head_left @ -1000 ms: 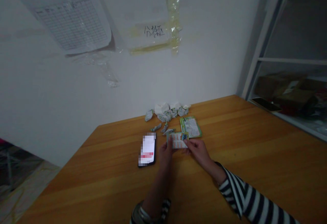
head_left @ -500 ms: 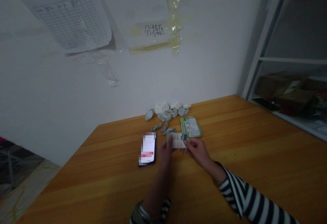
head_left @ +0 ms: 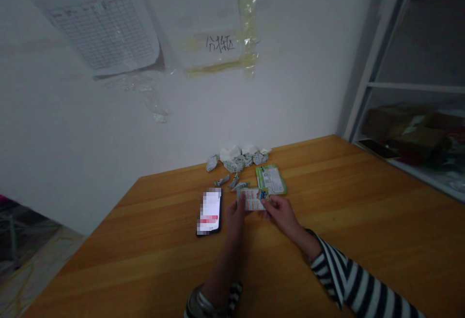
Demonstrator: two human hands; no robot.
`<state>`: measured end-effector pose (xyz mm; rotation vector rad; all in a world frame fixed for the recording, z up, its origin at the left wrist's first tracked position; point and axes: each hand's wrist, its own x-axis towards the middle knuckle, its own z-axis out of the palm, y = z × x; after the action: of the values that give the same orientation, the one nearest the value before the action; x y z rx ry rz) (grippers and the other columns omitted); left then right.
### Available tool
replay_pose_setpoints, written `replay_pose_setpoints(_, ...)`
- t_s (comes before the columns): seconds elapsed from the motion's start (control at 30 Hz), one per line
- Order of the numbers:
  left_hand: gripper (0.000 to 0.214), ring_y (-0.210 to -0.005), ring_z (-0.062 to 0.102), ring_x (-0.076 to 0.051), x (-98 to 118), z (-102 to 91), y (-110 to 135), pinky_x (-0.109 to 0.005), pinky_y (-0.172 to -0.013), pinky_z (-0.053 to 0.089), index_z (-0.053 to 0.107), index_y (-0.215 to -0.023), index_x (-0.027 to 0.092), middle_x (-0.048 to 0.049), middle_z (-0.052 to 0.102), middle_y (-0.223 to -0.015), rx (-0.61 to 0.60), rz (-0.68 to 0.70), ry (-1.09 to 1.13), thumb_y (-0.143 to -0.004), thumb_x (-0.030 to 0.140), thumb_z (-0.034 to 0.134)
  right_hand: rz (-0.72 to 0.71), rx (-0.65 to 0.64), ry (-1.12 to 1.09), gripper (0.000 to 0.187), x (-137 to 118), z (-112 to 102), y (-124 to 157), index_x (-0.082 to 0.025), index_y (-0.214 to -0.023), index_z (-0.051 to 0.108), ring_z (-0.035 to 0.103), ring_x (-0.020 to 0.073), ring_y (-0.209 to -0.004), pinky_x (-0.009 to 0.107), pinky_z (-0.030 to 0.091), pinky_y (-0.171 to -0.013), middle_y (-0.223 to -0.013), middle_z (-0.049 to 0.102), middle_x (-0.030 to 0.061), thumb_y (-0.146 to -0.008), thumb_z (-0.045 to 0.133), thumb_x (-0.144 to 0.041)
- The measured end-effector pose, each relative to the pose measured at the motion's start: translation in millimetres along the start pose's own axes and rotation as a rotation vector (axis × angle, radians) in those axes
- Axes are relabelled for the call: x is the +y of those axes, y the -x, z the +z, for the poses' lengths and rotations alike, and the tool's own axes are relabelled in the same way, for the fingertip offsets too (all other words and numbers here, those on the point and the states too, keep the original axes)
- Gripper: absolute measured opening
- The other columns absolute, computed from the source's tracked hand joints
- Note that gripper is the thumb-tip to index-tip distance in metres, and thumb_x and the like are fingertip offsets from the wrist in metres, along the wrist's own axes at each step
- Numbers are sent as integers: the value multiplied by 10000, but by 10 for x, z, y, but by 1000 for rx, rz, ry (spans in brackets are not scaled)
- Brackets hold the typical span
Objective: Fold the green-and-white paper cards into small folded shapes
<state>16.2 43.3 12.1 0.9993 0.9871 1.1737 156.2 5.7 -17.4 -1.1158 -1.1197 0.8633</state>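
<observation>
Between my two hands is a small printed card (head_left: 253, 202), pale with rows of orange print and a blue and yellow picture at its upper right. My left hand (head_left: 235, 215) pinches its left edge, thumb on the front. Its right edge is gripped by my right hand (head_left: 279, 211), thumb over the lower right corner. Fingers behind the card are mostly hidden. Just beyond it lies a green-bordered packet (head_left: 271, 179) with printed text. A phone (head_left: 209, 212) with a lit screen rests left of my left hand.
Several crumpled green-and-white wrappers (head_left: 234, 164) lie toward the wall, with smaller twisted ones (head_left: 222, 181) nearer. The wooden table (head_left: 363, 202) meets the wall. At the right stands a shelf (head_left: 417, 86) with cardboard boxes (head_left: 403, 119) and a dark flat device (head_left: 378, 148).
</observation>
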Motion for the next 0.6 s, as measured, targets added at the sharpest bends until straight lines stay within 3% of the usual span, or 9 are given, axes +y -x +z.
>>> replay_pose_setpoints(0.5,568,-669,671,-229,4,-9,7,-307,-613,534,702,-783,84,-95,715,-714,27,43,-111,-643,634,676,12,-78,24,392,39,-5,10,-191,-614,506,529,130,-430,223,371,-439,-486,576,-15,-837,549,-511)
replay_pose_setpoints(0.6,543,-651,656,-219,-1,-34,-10,-308,-614,522,697,-772,97,-76,704,-685,28,85,-182,-678,629,645,-60,1,168,380,-12,-83,-23,-201,-596,458,468,114,-454,215,322,-445,-486,494,-42,-842,553,-475)
